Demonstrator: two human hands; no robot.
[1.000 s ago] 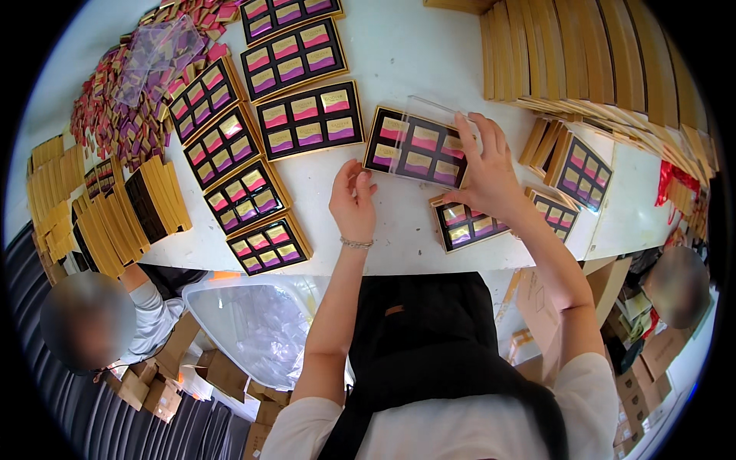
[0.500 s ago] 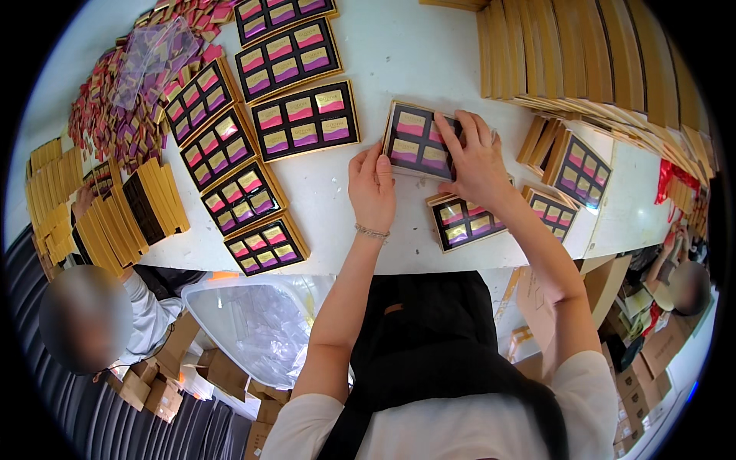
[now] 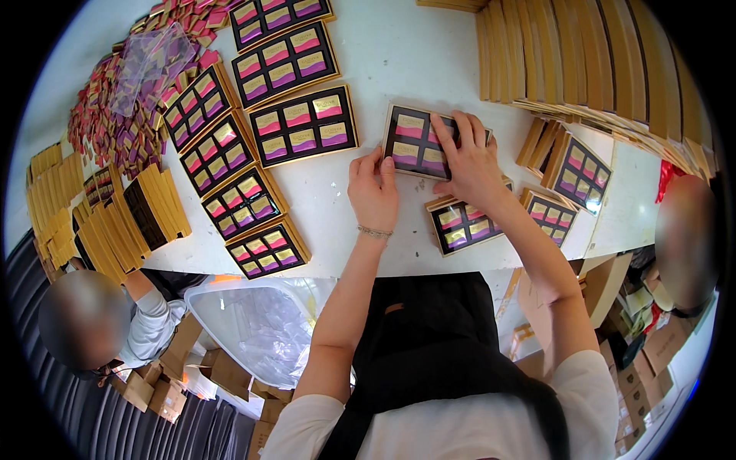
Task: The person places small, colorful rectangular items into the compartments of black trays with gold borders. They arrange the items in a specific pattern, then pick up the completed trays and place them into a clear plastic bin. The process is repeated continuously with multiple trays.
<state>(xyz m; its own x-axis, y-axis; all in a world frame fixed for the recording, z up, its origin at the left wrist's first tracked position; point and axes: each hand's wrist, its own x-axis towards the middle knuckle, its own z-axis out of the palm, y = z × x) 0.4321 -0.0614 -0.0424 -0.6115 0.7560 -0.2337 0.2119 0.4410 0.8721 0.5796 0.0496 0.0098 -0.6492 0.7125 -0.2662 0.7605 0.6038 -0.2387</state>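
A shallow black box (image 3: 411, 139) with gold edges lies on the white table ahead of me. It holds small gold, pink and purple wrapped pieces under a clear lid. Across its right half spreads my right hand (image 3: 471, 165), fingertips on the lid and thumb at the near edge; it hides that part. At the near left corner is my left hand (image 3: 373, 188), fingers curled and thumb against the edge. Just nearer me sits another filled box (image 3: 464, 225), partly covered by my right wrist. Two more filled boxes, one being a covered box (image 3: 581, 175), rest to the right.
Filled open boxes (image 3: 307, 126) stand in rows on the left. Beyond is a heap of loose wrapped pieces (image 3: 126, 115) with clear lids (image 3: 153, 65) on top. Gold boxes (image 3: 567, 54) are stacked at far right. A plastic-filled tub (image 3: 253, 330) stands below the table; co-workers sit either side.
My right hand has shifted slightly left and nearer over the box. My left thumb has slid down to the box's corner. The co-worker at right has leaned in closer to the table.
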